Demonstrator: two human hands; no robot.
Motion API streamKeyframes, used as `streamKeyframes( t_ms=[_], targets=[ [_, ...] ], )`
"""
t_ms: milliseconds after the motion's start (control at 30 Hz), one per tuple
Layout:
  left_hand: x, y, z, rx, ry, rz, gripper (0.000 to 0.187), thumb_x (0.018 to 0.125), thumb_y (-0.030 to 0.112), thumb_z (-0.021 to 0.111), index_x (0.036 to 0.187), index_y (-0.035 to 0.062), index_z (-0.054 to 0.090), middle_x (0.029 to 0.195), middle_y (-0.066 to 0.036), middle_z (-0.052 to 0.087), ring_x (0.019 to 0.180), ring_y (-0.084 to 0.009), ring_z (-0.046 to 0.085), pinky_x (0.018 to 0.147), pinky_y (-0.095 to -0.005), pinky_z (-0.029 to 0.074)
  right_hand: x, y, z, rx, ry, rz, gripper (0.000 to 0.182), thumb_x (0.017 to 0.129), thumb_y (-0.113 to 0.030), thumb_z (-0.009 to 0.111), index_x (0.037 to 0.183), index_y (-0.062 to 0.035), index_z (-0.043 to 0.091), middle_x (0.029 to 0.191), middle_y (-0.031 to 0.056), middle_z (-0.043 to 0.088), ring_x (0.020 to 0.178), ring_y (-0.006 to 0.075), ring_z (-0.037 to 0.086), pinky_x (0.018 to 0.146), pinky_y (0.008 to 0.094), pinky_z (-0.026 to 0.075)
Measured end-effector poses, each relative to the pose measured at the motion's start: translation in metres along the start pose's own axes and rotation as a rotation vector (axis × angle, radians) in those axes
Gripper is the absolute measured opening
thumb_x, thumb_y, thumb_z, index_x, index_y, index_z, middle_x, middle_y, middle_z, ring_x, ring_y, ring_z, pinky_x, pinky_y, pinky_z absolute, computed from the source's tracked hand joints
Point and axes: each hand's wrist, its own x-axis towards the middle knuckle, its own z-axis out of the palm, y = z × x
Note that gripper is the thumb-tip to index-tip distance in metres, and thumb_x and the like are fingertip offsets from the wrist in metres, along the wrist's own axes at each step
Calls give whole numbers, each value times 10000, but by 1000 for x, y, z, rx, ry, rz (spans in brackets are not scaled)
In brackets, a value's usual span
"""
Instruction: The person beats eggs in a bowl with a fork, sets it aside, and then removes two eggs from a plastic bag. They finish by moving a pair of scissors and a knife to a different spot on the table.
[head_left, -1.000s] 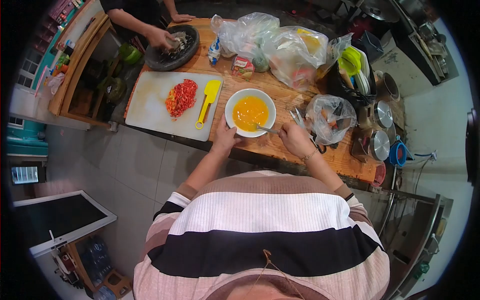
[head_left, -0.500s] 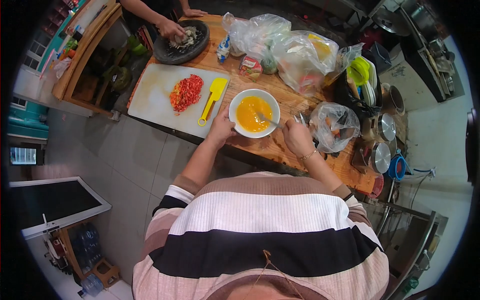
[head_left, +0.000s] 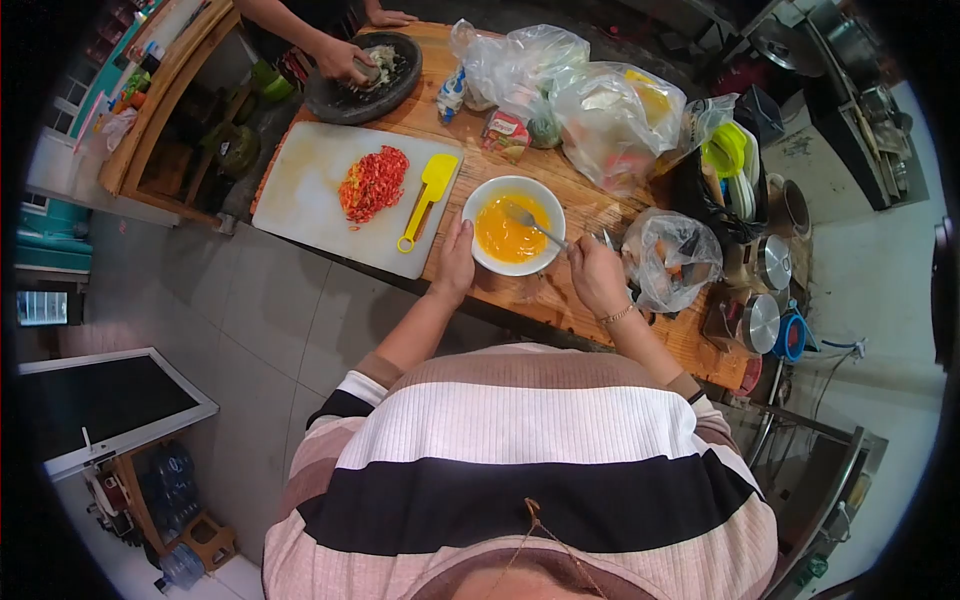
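Observation:
A white bowl (head_left: 473, 256) of beaten yellow egg (head_left: 505, 242) stands on the wooden table in front of me. My left hand (head_left: 456, 258) lies along the bowl's left side, fingers stretched out and apparently touching its wall. In my right hand (head_left: 598, 276) is the handle of a metal fork (head_left: 549, 236); its head dips into the egg, so the tines are partly hidden. Left of the bowl, a yellow spatula (head_left: 430, 192) and a heap of chopped red chili (head_left: 374, 184) lie on a white cutting board (head_left: 300, 200).
Across the table (head_left: 590, 215), another person's hand (head_left: 345, 62) grips a pestle in a dark stone mortar (head_left: 395, 98). Plastic bags (head_left: 610, 120) and a seasoning box (head_left: 506, 136) stand at the back. A clear bag with eggshells (head_left: 672, 262) and lidded jars (head_left: 757, 322) are at right.
My left hand has loosened from the bowl's rim and straightened along its side. The fork's head has shifted left and up in the egg. The other person's hand has moved across the mortar.

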Motion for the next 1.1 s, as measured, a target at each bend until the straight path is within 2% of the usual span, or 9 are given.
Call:
streamKeyframes(
  t_ms=[100,200,300,400,600,700,900,1000,1100],
  targets=[
    [-5,2,10,63,88,-40,602,1035,411,282,1464,-12,276,1468,-144,360,1376,-216,301,1138,-319,203,-2,14,3,-72,-141,-157,260,928,-197,541,810,28,597,793,262,619,800,416,612,689,458,471],
    [-3,-2,9,13,44,-38,660,1032,467,208,1474,-22,233,1496,-161,318,1387,-229,285,1140,-326,205,-3,14,4,65,-126,-98,258,931,-196,533,818,26,599,792,266,615,791,416,610,682,455,471],
    [-2,-9,6,-24,13,61,699,1024,497,173,1484,-29,173,1510,-181,276,1402,-252,257,1151,-335,182,-3,11,1,-49,-1,-8,250,932,-194,533,829,24,600,782,265,612,779,419,607,674,458,470],
    [-2,-32,2,-113,52,132,721,1018,512,169,1488,-33,124,1528,-198,216,1420,-272,213,1160,-347,156,-5,18,2,-81,-217,-151,245,933,-199,533,848,20,605,775,259,614,770,418,608,665,461,469],
    [-13,-40,8,135,156,325,710,1014,496,203,1467,-49,157,1470,-225,290,1363,-311,296,1123,-367,219,0,18,5,-60,33,-59,240,928,-205,539,855,13,610,761,249,612,756,418,603,659,463,463],
    [-16,-39,14,315,208,414,705,1012,488,220,1456,-58,174,1441,-238,327,1334,-331,337,1105,-377,250,-1,19,4,-109,-245,-137,244,927,-205,540,837,13,601,758,243,614,751,415,602,660,461,463],
    [-8,-35,16,403,224,461,696,1008,472,254,1436,-74,208,1384,-266,401,1277,-370,419,1068,-398,313,-1,15,5,-18,36,-74,272,905,-221,523,828,27,605,782,278,615,765,445,613,694,497,474],
    [-6,-31,18,373,203,456,697,1003,477,266,1425,-77,225,1358,-273,431,1250,-385,450,1051,-405,338,-2,18,2,-14,-244,-169,250,924,-202,544,821,16,609,768,248,613,755,414,607,665,461,468],
    [-6,-29,19,370,187,496,707,998,486,275,1419,-80,231,1348,-283,437,1243,-391,457,1046,-411,344,-3,15,6,63,-60,-110,262,923,-209,545,811,20,606,760,250,611,755,421,603,666,470,467]
  ],
)
